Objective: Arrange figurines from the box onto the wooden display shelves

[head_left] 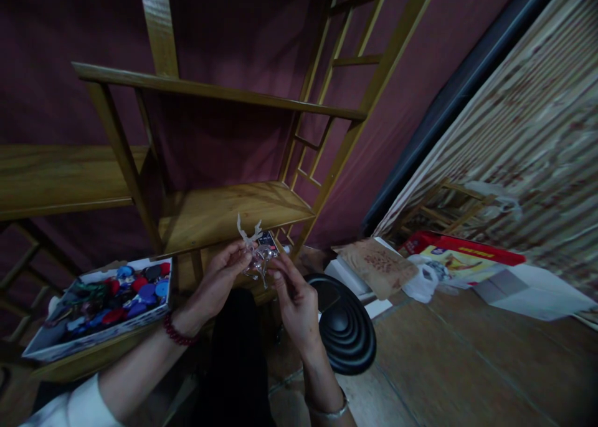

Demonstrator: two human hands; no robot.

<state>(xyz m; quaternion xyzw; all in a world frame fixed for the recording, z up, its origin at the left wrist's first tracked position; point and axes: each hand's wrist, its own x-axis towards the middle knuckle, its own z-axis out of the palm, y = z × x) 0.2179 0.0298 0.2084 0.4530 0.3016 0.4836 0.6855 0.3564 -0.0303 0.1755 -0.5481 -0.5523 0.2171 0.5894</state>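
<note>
A clear deer figurine [260, 257] with frosted antlers is between my two hands, in front of the wooden shelf. My left hand [227, 263] grips it near the neck and antlers, thumb and fingers pinched together. At its other end, the thumb and forefinger of my right hand [295, 296] close on the figurine's rear or leg; the exact contact is hard to make out. A small dark card or label [266, 240] shows just behind the figurine.
A patterned box [161, 302] of colourful caps and small items stands at the left. The wooden shelf unit [219, 212] rises ahead. A black round ridged stool [348, 327] is at right, with cardboard [374, 262], a plastic bag [420, 283] and a red-yellow box [460, 262] on the floor.
</note>
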